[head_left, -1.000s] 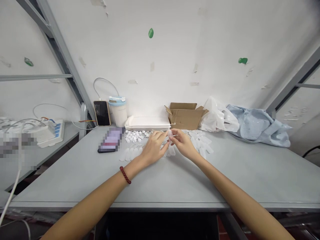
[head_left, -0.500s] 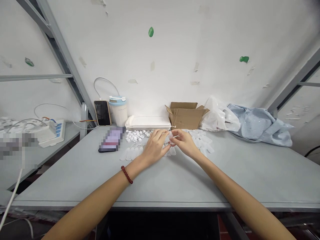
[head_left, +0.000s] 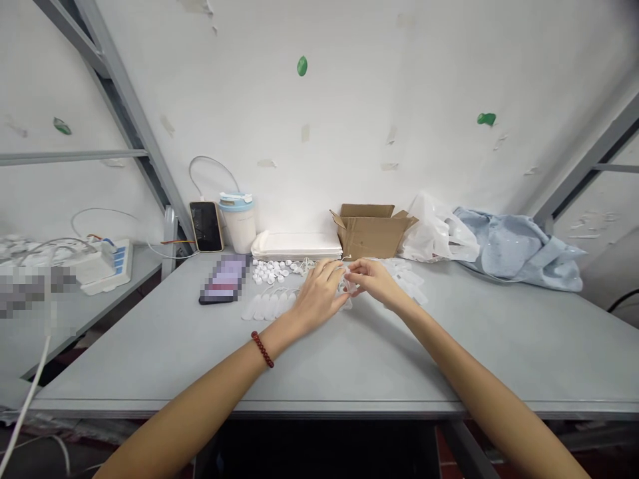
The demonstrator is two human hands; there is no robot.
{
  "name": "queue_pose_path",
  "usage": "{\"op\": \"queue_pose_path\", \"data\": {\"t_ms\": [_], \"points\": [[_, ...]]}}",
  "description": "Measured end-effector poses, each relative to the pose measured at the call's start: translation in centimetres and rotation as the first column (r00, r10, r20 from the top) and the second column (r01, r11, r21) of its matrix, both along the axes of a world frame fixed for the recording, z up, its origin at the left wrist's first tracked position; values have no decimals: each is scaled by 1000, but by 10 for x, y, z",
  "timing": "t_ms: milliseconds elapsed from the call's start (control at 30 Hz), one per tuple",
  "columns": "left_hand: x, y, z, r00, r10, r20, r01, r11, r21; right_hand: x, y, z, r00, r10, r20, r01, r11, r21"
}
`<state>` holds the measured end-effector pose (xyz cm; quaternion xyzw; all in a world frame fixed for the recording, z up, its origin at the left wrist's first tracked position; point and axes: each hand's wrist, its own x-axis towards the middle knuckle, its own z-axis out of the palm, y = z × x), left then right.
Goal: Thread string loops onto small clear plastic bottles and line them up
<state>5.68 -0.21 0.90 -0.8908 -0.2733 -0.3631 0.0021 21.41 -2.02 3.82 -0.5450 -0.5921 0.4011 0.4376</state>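
Left hand [head_left: 319, 294] and right hand [head_left: 375, 282] pinch one clear piece [head_left: 348, 287], fingers closed. Row [head_left: 267, 307] laid at 9 o'clock; caps [head_left: 272, 271] loose at 11: likely midway.

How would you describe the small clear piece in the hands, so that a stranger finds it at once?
On the grey table, in front of the cardboard box, the left hand and right hand meet. The small clear piece is pinched between them; similar pieces lie loose.

The small piece [head_left: 349, 287] between the fingers [head_left: 333, 273] looks frosted, translucent plastic, like the matt pieces [head_left: 267, 307] left of them. Under them the table [head_left: 349, 362] is smooth, matt grey; beyond them stands a box [head_left: 372, 234] of dull brown cardboard
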Motion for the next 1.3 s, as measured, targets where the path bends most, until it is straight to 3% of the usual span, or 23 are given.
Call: {"op": "queue_pose_path", "data": {"t_ms": [233, 433, 567, 733, 1300], "points": [[6, 1, -4, 997, -28, 75, 32, 998, -51, 11, -1, 6, 996, 89, 29, -87, 994, -65], [9, 0, -3, 996, -53, 73, 64, 985, -160, 25, -3, 17, 928, 257, 270, -228, 964, -134], [13, -2, -3, 998, -62, -3, 60, 974, -217, 36, -2, 21, 875, 331, 354, -263, 938, -226], [16, -3, -9, 992, -44, -121, 11, 964, -266, 42, 4, 13, 809, 391, 438, -303, 917, -258], [15, -4, -13, 970, -40, -239, -32, 956, -291, 40, 9, 5, 768, 434, 472, -323, 898, -300]]}}
